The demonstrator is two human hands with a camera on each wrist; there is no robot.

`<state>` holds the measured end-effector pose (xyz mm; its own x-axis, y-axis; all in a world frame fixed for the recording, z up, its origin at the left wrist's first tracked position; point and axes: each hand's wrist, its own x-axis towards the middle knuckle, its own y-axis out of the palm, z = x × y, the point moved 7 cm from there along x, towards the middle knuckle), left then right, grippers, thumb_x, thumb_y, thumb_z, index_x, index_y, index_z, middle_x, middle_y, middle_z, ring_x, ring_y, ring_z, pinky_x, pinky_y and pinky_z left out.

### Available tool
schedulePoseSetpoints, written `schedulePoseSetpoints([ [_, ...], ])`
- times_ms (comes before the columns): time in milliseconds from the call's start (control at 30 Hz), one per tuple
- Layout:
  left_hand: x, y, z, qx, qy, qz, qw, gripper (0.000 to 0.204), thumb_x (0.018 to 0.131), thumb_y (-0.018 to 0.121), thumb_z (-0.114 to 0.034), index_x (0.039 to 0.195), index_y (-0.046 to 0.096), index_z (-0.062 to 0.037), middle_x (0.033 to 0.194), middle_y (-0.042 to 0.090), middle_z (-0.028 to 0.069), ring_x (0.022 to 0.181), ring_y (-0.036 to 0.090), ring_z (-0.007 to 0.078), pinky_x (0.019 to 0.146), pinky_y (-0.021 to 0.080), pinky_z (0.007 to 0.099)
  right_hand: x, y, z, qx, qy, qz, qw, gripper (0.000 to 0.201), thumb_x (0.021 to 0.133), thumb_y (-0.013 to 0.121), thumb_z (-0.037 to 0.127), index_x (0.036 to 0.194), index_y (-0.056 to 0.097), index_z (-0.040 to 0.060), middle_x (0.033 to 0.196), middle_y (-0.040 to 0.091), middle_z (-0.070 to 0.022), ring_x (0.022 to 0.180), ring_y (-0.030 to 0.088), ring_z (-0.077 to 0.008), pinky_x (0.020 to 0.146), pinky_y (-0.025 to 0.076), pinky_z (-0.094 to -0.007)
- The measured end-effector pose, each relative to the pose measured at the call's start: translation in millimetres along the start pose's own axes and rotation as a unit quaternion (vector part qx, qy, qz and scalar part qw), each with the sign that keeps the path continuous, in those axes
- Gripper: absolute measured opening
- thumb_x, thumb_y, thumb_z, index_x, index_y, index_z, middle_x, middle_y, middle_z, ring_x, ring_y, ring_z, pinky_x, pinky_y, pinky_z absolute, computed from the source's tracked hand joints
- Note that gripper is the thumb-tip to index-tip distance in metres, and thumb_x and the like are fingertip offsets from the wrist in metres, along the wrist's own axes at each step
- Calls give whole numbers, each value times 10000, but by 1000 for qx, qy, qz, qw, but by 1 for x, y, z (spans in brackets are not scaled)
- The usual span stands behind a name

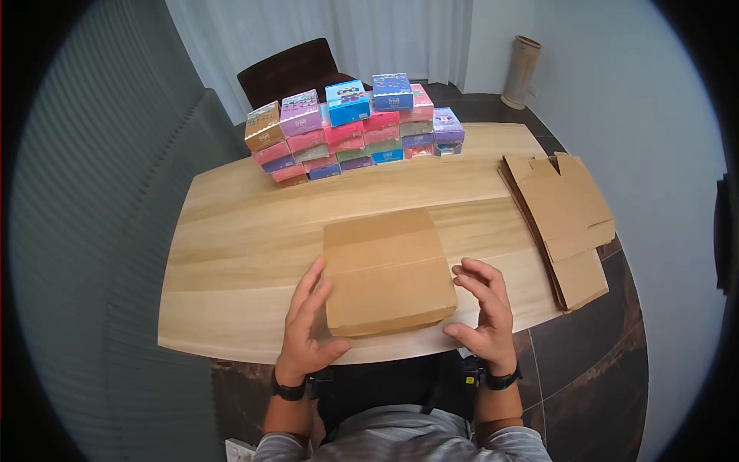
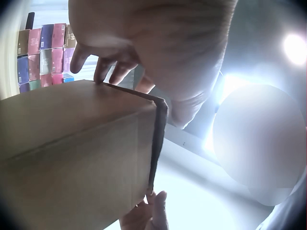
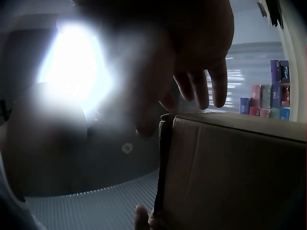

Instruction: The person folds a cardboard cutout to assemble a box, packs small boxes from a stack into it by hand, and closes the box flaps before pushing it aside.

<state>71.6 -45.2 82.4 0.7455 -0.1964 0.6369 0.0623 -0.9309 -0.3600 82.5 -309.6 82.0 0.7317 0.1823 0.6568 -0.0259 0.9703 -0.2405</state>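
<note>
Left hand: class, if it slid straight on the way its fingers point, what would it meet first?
Probably the cardboard box: the left hand lies beside its left edge, fingers angled toward it. Contact is unclear.

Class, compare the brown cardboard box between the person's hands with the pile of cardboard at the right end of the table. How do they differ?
The cardboard box is folded up into a closed shape with height; the cardboard pile lies as flat, unfolded sheets with notched flaps. The box is single; the pile holds several sheets. The box sits between the left hand and right hand; the pile lies untouched. Both are plain brown cardboard on the wooden table.

matt cardboard box point(image 1: 387, 271), smooth wooden table point(image 1: 239, 239)
</note>
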Motion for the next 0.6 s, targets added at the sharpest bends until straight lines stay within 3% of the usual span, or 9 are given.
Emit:
schedulePoseSetpoints([
  [67,1,2,-8,31,14,-7,999,686,814,756,-401,1334,524,-19,1456,372,317,1348,398,446,1091,341,488,0,1,6,5,-12,-18,1000,554,750,811,127,1239,590,-10,1330,496,-211,1155,568,-327,975,467,-395],
  [100,2,2,-12,62,26,-15,998,637,806,775,-329,1312,544,-17,1436,404,316,1324,430,449,1077,366,482,2,2,8,4,-15,-19,1000,554,750,811,127,1239,590,-10,1330,496,-211,1155,568,-327,975,467,-395],
  [200,5,2,-14,53,0,-22,998,573,810,763,-288,1278,572,-19,1416,448,287,1314,452,402,1084,358,460,10,1,17,-31,-36,-41,998,470,757,780,69,1191,619,-11,1271,546,-208,1124,582,-316,944,480,-377],
  [433,13,3,-27,38,23,-28,999,413,831,721,-149,1205,615,-11,1386,484,275,1296,475,387,1064,375,463,20,6,30,-29,-44,-32,998,326,781,717,-15,1102,660,-12,1219,585,-201,1079,605,-310,896,496,-361],
  [600,9,6,-27,116,49,-24,992,283,821,716,-111,1087,677,-24,1294,571,243,1239,519,445,1065,376,520,14,8,24,-79,-41,-40,995,239,778,711,-24,1015,687,-4,1142,632,-173,1052,617,-330,885,502,-374],
])
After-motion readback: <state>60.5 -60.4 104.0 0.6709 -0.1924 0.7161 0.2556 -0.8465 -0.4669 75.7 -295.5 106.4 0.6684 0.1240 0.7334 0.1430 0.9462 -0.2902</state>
